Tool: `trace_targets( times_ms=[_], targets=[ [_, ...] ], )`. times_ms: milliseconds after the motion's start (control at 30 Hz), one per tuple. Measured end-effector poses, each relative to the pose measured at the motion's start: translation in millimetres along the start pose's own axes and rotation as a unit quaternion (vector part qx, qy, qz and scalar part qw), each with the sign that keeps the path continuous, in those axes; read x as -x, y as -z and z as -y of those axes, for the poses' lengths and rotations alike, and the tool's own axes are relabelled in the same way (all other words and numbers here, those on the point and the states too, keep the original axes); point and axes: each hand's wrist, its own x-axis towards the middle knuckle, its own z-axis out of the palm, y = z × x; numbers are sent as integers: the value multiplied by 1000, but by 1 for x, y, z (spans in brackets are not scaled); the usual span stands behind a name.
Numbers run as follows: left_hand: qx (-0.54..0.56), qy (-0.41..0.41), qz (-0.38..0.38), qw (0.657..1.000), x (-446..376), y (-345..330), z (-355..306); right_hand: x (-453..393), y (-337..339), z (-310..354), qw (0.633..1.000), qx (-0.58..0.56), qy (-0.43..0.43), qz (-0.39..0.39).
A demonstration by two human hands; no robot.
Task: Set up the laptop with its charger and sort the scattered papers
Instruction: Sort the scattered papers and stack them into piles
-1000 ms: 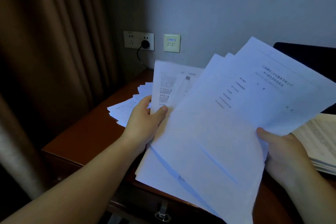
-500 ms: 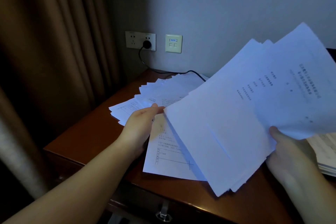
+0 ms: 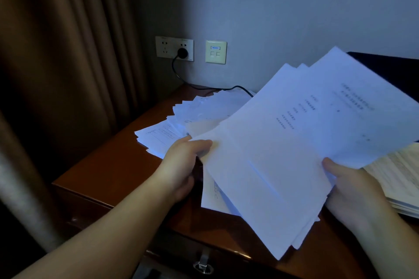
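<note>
While we hold the sheaf of papers (image 3: pixel 283 154) up off the desk (image 3: pixel 108 172), its sheets are fanned and uneven at both ends, so we judge the likeliest mishap to be loose pages sliding out of the bottom corner and dropping past the desk's near edge. Our right hand (image 3: pixel 353 190) pinches the sheaf's lower right edge with the thumb on top; our left hand (image 3: pixel 183 165) is curled against its left edge, thumb on the top sheet, though we cannot tell how many sheets it truly grips. The hands stand well apart, and the paper between them sags a little.

Beyond the left hand, the scattered papers (image 3: pixel 199 115) lie in a loose spread that a careless sweep of the sheaf could push further. The charger cable (image 3: pixel 204 87) runs from the wall socket (image 3: pixel 174 48) behind that spread, and dragging paper across it might snag. The laptop (image 3: pixel 385 63) shows only as a dark edge beyond the right hand.
</note>
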Motion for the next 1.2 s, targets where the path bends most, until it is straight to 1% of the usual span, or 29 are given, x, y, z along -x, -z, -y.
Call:
trace_targets(
  times_ms=[33,100,167,267,367,533,600,667,733,767,867,1033,1100,1200],
  targets=[
    [32,3,-5,999,0,-1,1,1,-2,1,1000,10,-14,24],
    [80,9,-9,997,2,-2,1,3,-3,0,998,42,-25,40],
    [118,13,1,993,2,0,0,2,-2,0,998,55,-12,27],
    [127,16,2,992,2,-2,-1,-2,-2,-2,991,113,62,-26],
    [72,9,-47,996,-3,-2,4,-6,0,-6,974,178,128,-52],
    [-32,-14,-64,997,-8,5,-2,-6,3,-1,966,186,155,-91],
    [-140,-58,-98,984,-10,8,-6,-4,6,2,958,203,170,-109],
    [-248,-101,-135,954,-10,11,-12,-2,6,4,951,216,187,-119],
    [-307,-116,-150,933,-10,12,-19,0,4,5,948,222,197,-116],
    [-319,-114,-149,929,-12,12,-23,2,3,5,948,225,197,-113],
    [-320,-89,-129,934,-22,12,-34,3,2,7,952,222,183,-104],
    [-233,-81,-2,969,-42,17,-51,1,3,10,980,154,108,-60],
    [-210,-77,42,974,-51,18,-59,3,3,13,987,128,90,-45],
    [-203,-65,82,974,-62,16,-73,2,4,17,992,101,79,-20]
  ],
)
